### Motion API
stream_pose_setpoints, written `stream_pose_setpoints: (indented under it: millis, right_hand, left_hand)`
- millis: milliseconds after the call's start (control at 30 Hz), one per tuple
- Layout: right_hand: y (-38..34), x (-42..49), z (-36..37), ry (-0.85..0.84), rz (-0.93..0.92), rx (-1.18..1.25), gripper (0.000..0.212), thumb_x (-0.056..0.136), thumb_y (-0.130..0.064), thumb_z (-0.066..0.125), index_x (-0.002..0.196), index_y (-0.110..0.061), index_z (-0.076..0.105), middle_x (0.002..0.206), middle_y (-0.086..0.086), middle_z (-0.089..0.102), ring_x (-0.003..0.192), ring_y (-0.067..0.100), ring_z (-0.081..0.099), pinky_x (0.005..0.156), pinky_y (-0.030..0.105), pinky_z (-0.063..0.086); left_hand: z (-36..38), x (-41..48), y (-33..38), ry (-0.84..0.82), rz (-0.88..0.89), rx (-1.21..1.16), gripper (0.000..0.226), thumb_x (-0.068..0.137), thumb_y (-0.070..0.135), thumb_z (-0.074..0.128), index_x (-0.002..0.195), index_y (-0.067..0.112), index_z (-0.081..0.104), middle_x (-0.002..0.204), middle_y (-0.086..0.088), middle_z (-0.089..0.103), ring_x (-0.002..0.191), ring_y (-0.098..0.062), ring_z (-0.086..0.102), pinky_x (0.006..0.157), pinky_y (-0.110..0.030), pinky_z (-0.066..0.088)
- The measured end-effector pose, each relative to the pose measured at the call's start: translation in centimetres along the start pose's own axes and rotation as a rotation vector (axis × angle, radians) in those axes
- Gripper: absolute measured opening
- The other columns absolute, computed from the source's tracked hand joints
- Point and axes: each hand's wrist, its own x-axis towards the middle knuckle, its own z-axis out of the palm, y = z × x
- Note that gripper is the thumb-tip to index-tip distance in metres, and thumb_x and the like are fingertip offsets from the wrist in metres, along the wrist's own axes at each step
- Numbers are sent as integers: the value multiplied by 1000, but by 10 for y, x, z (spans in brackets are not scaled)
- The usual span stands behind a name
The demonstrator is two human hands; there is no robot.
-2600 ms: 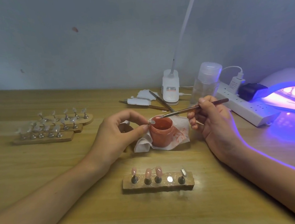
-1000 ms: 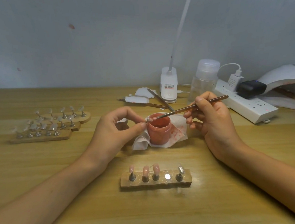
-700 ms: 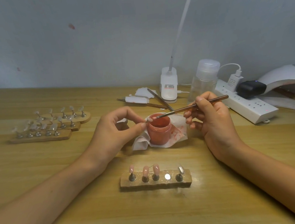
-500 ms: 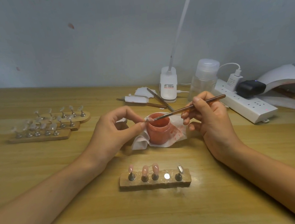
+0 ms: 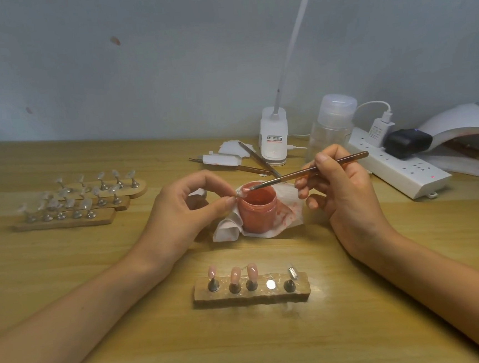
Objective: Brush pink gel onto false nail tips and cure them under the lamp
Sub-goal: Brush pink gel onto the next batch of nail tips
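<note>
left hand (image 5: 186, 212) pinches small clear false nail tip (image 5: 239, 193) over round pink gel jar (image 5: 258, 206) | right hand (image 5: 340, 190) grips thin brown brush (image 5: 312, 171), bristles touching tip | tip probably light, slippery; hold its edges

A wooden table (image 5: 96, 280) carries a stained tissue (image 5: 288, 206) just under the grip, a nail-stand block (image 5: 251, 296) nearer the person, three more blocks (image 5: 62, 224) well left (clear tips), and a power strip (image 5: 399, 173) and curing lamp (image 5: 464, 121) to the right.
</note>
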Motion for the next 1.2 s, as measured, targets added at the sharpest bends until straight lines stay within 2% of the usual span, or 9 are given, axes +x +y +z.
stream_pose_setpoints:
  millis: [133, 333, 433, 600, 800, 933, 1100, 1200]
  right_hand:
    - [1, 1, 0, 39, 42, -20, 16, 102, -22, 46, 89, -15, 51, 66, -1, 67, 58, 8, 62, 46, 17, 47]
    - [0, 1, 2, -14, 11, -6, 16, 101, -23, 47, 90, -14, 51, 68, -1, 68, 61, 10, 63, 48, 18, 48]
    - [1, 1, 1, 28, 46, -2, 16, 102, -21, 46, 89, -14, 50, 66, 0, 67, 59, 9, 62, 47, 17, 48]
    - [-1, 0, 0, -11, 17, 17, 16, 101, -24, 47, 89, -14, 50, 69, 0, 68, 61, 9, 63, 48, 17, 48]
    - [1, 1, -1, 30, 49, 35, 16, 102, -21, 46, 88, -14, 50, 67, 2, 68, 59, 10, 62, 47, 18, 48]
    - [0, 1, 1, -36, 15, 14, 15, 101, -25, 47, 90, -14, 51, 70, 1, 69, 62, 10, 64, 49, 18, 50]
    - [2, 2, 0, 19, 41, 14, 16, 103, -21, 46, 90, -13, 51, 68, 1, 69, 60, 10, 63, 48, 18, 50]
    - [0, 2, 0, -20, 12, 21, 16, 102, -23, 46, 90, -14, 51, 70, 1, 69, 62, 10, 64, 49, 19, 50]
  left_hand:
    - [0, 0, -1, 15, 38, 56, 10, 83, 17, 73, 80, 26, 71, 70, 18, 67, 53, 0, 51, 51, -11, 42]
    - [2, 0, 0, 15, 59, 49, 4, 79, 22, 73, 83, 23, 71, 76, 16, 68, 52, 0, 51, 51, -12, 43]
    - [2, 0, 1, 18, 63, 55, 8, 77, 27, 72, 84, 22, 71, 76, 16, 68, 52, 0, 52, 51, -12, 43]
    - [1, 0, 0, 33, 59, 95, 7, 83, 18, 73, 85, 24, 71, 91, 11, 71, 60, -4, 57, 56, -16, 47]
    - [1, 0, 1, 35, 53, 122, 8, 84, 15, 73, 86, 23, 70, 91, 12, 70, 60, -2, 59, 58, -16, 48]
    - [1, 0, 2, 39, 47, 116, 9, 84, 13, 72, 86, 22, 70, 89, 12, 70, 59, -1, 59, 56, -14, 47]
    - [2, 0, 2, 37, 49, 122, 10, 84, 14, 73, 85, 23, 70, 88, 12, 70, 58, -2, 58, 55, -14, 46]
    - [2, 0, 2, 32, 53, 109, 9, 84, 13, 73, 85, 21, 70, 85, 13, 69, 57, -1, 57, 54, -13, 45]
